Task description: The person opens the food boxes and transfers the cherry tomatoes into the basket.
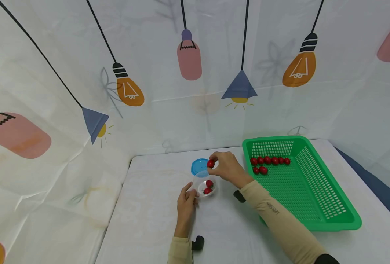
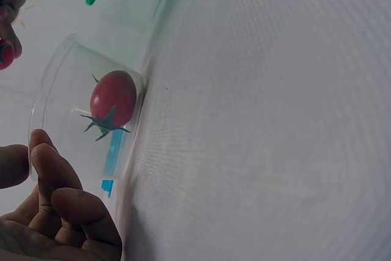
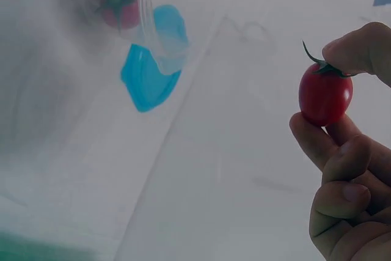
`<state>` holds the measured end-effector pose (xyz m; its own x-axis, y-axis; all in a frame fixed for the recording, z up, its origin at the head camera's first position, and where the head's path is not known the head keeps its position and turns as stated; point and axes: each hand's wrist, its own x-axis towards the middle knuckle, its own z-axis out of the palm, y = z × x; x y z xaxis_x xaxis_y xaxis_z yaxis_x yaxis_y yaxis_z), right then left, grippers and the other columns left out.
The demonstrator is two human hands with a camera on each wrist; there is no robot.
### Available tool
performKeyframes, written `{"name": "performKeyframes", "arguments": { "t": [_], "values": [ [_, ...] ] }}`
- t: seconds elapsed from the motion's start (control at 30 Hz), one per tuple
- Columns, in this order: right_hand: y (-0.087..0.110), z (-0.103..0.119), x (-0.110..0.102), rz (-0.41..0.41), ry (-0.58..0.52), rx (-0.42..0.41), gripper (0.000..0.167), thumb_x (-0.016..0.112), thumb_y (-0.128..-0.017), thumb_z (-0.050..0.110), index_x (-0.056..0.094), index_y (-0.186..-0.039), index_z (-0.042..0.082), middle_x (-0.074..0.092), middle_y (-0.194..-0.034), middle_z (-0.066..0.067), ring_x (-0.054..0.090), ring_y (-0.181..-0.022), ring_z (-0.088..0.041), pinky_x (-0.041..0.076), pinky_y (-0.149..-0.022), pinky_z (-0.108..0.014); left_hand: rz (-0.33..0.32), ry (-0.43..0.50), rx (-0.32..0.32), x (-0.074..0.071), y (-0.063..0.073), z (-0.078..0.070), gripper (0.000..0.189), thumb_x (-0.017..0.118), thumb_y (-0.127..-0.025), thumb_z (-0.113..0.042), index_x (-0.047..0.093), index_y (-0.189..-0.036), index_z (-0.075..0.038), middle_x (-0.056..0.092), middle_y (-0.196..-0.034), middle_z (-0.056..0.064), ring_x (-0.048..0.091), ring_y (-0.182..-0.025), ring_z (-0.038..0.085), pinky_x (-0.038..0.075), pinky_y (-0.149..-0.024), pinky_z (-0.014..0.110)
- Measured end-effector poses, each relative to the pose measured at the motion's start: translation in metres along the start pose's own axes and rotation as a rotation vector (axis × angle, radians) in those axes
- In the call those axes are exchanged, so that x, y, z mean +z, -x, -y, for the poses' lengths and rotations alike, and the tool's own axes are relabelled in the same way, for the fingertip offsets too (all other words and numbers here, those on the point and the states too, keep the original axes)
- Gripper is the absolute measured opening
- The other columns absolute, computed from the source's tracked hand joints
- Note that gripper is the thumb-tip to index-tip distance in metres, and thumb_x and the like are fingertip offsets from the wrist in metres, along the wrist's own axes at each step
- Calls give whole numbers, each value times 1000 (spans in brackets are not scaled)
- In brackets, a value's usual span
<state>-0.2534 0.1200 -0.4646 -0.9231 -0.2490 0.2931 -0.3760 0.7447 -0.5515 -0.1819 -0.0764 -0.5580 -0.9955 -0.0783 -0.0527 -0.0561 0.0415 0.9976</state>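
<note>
My left hand pinches the rim of a clear plastic cup between thumb and fingers. Inside the cup lie two cherry tomatoes, an upper one and a lower one, with green stalks. Above the cup's far side, my right hand holds another cherry tomato between thumb and fingertips, its green stalk under the thumb. In the right wrist view this tomato is in the air, apart from the cup. Just behind the cup, a round blue lid lies on the table.
To the right stands a large green plastic basket with several cherry tomatoes along its far left part. White cloth covers the table. A white sheet printed with lamps hangs behind and to the left.
</note>
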Motion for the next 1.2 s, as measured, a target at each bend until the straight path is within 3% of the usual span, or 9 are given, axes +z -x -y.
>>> {"name": "performKeyframes", "arguments": {
  "t": [0.2, 0.4, 0.53, 0.67, 0.83, 1.07, 1.2],
  "values": [
    [3, -6, -15, -45, -10, -11, 30, 83, -79, 22, 74, -103, 6, 74, -90, -4, 60, -75, -15, 50, -64, -28, -36, 1, 8, 2, -9, 22, 43, 54, -106, -17, 49, -146, -3, 67, -97, 20, 58, -77, 25, 48, -66, 26],
    [5, -13, -34, -69, -23, -14, 32, 83, -81, 23, 74, -106, 5, 74, -93, -5, 57, -71, -16, 49, -60, -28, -46, -18, 19, 3, -8, 24, 43, 54, -106, -20, 50, -146, -5, 68, -96, 17, 58, -77, 23, 48, -66, 26],
    [9, -22, -45, -75, -41, -15, 34, 82, -82, 22, 72, -112, 7, 73, -96, -3, 56, -72, -16, 49, -58, -30, -31, -2, 8, 2, -7, 19, 43, 54, -106, -16, 49, -146, -3, 67, -98, 21, 58, -79, 31, 48, -66, 27],
    [14, -31, -53, -86, -6, -26, 35, 81, -84, 24, 72, -116, 12, 71, -94, 0, 54, -71, -16, 47, -56, -31, 1, -3, 7, 0, 0, 3, 43, 52, -106, -11, 47, -146, 3, 66, -100, 28, 59, -82, 41, 50, -68, 30],
    [20, -38, -64, -111, 28, -10, 35, 80, -86, 28, 72, -117, 16, 68, -86, 3, 53, -67, -16, 44, -52, -32, 11, -9, 19, -1, 6, -11, 42, 52, -105, -10, 48, -145, 4, 66, -99, 27, 59, -82, 41, 51, -70, 32],
    [27, -53, -81, -113, -6, 1, 36, 78, -89, 26, 69, -123, 17, 58, -67, 3, 49, -55, -15, 40, -47, -33, -37, 1, 15, 2, -12, 29, 42, 54, -106, -21, 51, -145, -6, 67, -94, 14, 57, -75, 20, 49, -68, 25],
    [31, -64, -89, -107, -2, 24, 37, 77, -90, 25, 67, -125, 17, 58, -66, 2, 49, -52, -15, 38, -44, -33, -31, 8, 6, 1, -12, 27, 43, 54, -106, -19, 49, -146, -4, 67, -97, 19, 57, -76, 21, 49, -68, 26]
  ]
}}
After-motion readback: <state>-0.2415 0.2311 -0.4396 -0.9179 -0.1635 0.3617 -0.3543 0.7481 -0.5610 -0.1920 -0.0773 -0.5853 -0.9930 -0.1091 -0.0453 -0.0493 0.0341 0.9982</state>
